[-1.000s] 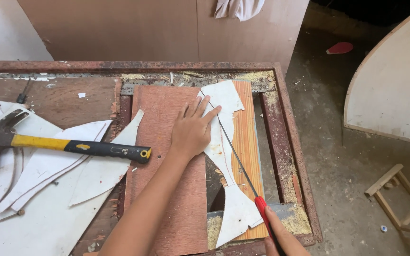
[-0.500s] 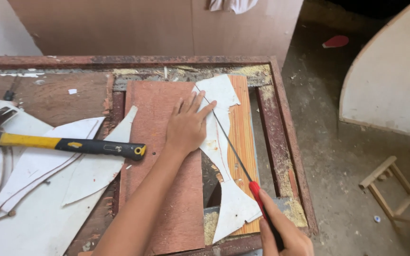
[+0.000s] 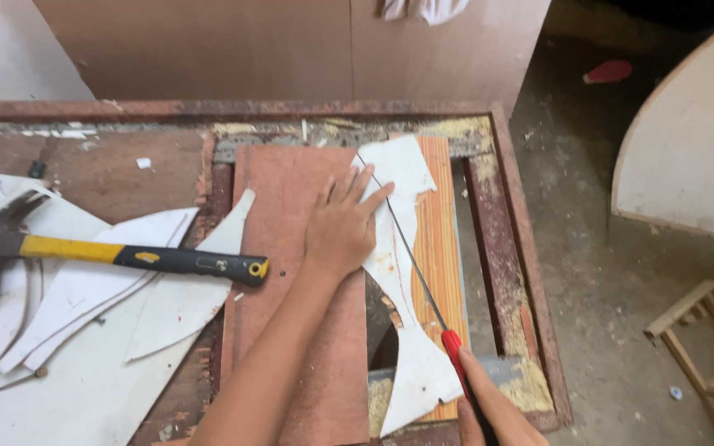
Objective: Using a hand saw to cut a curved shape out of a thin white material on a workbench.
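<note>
My left hand (image 3: 342, 225) lies flat, fingers spread, across a reddish-brown board (image 3: 291, 198) and the edge of a white curved sheet piece (image 3: 402, 272). At the bottom edge of the view my right hand (image 3: 493, 409) grips the red handle of a thin saw blade (image 3: 402, 241). The blade runs diagonally up over the white piece toward my left fingertips. Under the white piece lies an orange striped board (image 3: 438, 223).
A claw hammer (image 3: 109, 254) with a yellow and black handle rests on white offcuts (image 3: 84, 289) at the left. The worktable has a rusty metal frame (image 3: 530, 272). A small wooden stool (image 3: 700, 330) and a large curved panel (image 3: 696, 149) stand on the floor at the right.
My right hand and the saw's red handle have slid a little up and forward along the white piece. My left hand stays pressed in place.
</note>
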